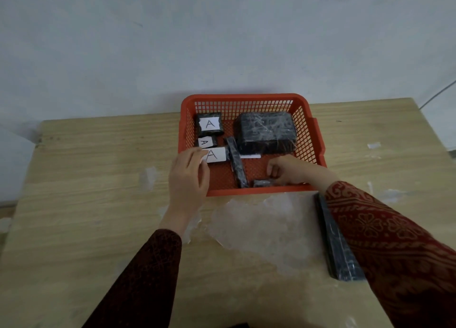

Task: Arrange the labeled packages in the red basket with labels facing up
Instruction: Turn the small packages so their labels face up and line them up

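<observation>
Wooden table [98, 204]: red basket [246, 97]. Your left hand [188, 177] loose, fingers apart, touching A-labelled package [217, 154]; right hand [288, 171] pinching small black package [262, 182].

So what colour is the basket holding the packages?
Red-orange, a plastic mesh basket, clearest in the head view.

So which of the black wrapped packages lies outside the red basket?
The long black package on the wooden table, beside the right sleeve; all others lie inside the basket.
</observation>
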Tool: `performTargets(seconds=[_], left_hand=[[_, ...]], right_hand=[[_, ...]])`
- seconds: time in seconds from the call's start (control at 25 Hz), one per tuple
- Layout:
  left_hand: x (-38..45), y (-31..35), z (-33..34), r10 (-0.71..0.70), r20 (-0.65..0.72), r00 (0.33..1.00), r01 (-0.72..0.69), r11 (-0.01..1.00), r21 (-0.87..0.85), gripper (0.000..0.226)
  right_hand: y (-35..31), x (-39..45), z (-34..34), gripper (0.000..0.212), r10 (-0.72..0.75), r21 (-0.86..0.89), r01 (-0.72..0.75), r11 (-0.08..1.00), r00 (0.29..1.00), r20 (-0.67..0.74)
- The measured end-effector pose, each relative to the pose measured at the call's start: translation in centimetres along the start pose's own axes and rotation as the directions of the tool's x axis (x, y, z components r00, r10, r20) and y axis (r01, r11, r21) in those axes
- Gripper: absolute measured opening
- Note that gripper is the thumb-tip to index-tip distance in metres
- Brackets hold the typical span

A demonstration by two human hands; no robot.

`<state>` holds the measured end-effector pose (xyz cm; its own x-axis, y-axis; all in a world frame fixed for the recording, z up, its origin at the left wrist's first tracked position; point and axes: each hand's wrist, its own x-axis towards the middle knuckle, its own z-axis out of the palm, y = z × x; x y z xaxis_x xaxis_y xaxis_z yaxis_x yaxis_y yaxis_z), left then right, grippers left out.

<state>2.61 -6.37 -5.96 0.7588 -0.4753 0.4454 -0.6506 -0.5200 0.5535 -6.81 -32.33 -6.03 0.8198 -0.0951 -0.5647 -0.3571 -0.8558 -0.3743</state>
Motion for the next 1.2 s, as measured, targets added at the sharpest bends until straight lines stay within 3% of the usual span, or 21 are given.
performTargets(seconds=[0.12,0.24,0.36,0.44,0.52,0.6,0.76,1.04,1.2], left_hand=[[-2.5,0.4,-0.2,0.057,0.067,0.996,-0.058,0.998,0.014,0.024],[-3.9,0.2,-0.1,0.096,0.148,0.984,-0.111,0.989,0.096,0.023],[-3.6,0.1,0.1,0.1,0.148,0.984,-0.122,0.981,0.153,0.024],[-3.8,0.2,0.2,0.103,0.128,0.986,-0.124,0.978,0.167,0.023],[-3.9,0.1,0.3,0.096,0.116,0.989,-0.115,0.979,0.169,0.024],[-3.9,0.2,0.4,0.086,0.106,0.991,-0.104,0.98,0.172,0.024],[-4.0,0.3,0.4,0.091,0.11,0.99,-0.109,0.978,0.175,0.025],[-4.0,0.2,0.5,0.069,0.136,0.988,-0.098,0.971,0.216,0.027],[-4.0,0.0,0.6,0.085,0.113,0.99,-0.107,0.973,0.204,0.026]], right_hand=[[0.3,0.3,0.1,0.018,-0.042,0.025,0.042,0.999,0.999,0.027],[0.5,-0.1,-0.9,0.007,-0.012,0.236,-0.008,0.972,0.996,0.086],[0.0,-0.6,-1.4,0.03,0.059,0.457,-0.064,0.887,0.998,0.025],[-1.1,-0.6,-1.6,0.038,0.079,0.51,-0.047,0.859,0.996,-0.041],[-3.0,-0.1,-1.8,0.035,0.007,0.522,0.001,0.853,1.0,-0.013],[-5.1,1.2,-1.6,0.028,-0.093,0.393,0.097,0.914,0.995,-0.028],[-9.2,3.8,0.6,0.027,-0.245,-0.009,0.249,0.968,0.944,-0.223],[-11.3,5.1,2.7,0.028,-0.29,-0.275,0.21,0.938,0.911,-0.294],[-11.0,4.5,2.4,0.029,-0.309,-0.24,0.24,0.941,0.898,-0.314]])
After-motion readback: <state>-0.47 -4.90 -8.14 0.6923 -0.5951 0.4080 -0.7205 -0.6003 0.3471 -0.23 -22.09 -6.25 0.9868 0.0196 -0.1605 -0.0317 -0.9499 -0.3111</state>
